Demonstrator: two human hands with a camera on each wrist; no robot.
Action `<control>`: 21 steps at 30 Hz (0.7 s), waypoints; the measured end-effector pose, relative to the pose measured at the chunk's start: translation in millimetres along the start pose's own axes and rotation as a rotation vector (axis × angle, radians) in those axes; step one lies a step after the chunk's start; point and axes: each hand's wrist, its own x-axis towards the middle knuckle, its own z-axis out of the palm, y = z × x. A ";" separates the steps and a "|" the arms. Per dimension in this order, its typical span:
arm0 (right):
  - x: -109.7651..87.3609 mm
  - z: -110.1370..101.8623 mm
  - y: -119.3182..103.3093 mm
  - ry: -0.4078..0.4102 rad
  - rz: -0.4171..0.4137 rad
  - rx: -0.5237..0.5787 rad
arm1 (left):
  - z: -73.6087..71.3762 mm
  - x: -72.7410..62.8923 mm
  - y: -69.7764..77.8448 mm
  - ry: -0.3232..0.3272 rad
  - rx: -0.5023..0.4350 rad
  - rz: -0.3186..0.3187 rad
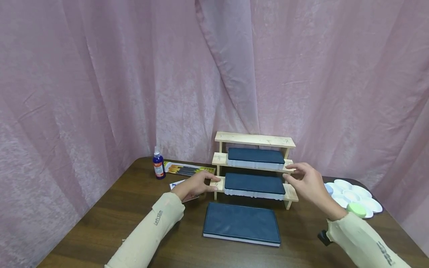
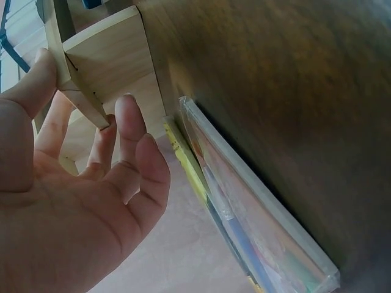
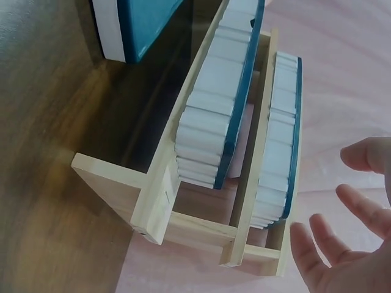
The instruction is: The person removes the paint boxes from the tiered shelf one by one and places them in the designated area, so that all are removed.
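A three-step wooden display stand (image 1: 254, 139) is at the back of the table. My left hand (image 1: 197, 182) pinches the left end of its lowest step; in the left wrist view the thumb lies on one face of the board (image 2: 79, 101) and fingers on the other. My right hand (image 1: 306, 182) hovers by the stand's right end, fingers spread, and holds nothing in the right wrist view. Flat dark blue boxes with white ribbed sides lie on the lowest step (image 1: 254, 183) and the middle step (image 1: 256, 155). A similar dark blue box (image 1: 241, 223) lies on the table in front.
On the left are a blue bottle (image 1: 159, 165), a pack of brushes (image 1: 187, 169) and a flat package (image 1: 175, 184) partly behind my left hand. A white flower-shaped palette (image 1: 351, 195) with a green round piece (image 1: 356, 210) sits right. A pink curtain (image 1: 134, 93) hangs behind.
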 end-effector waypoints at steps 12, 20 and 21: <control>17.4 11.8 4.8 0.017 -0.020 0.044 | -0.9 -0.5 0.9 -0.001 -0.010 0.005; 30.2 17.7 7.4 -0.024 -0.023 0.041 | -1.7 0.1 0.9 0.005 -0.011 0.007; 32.0 18.6 8.5 -0.031 -0.026 0.038 | -1.8 -0.2 0.9 0.005 -0.010 0.010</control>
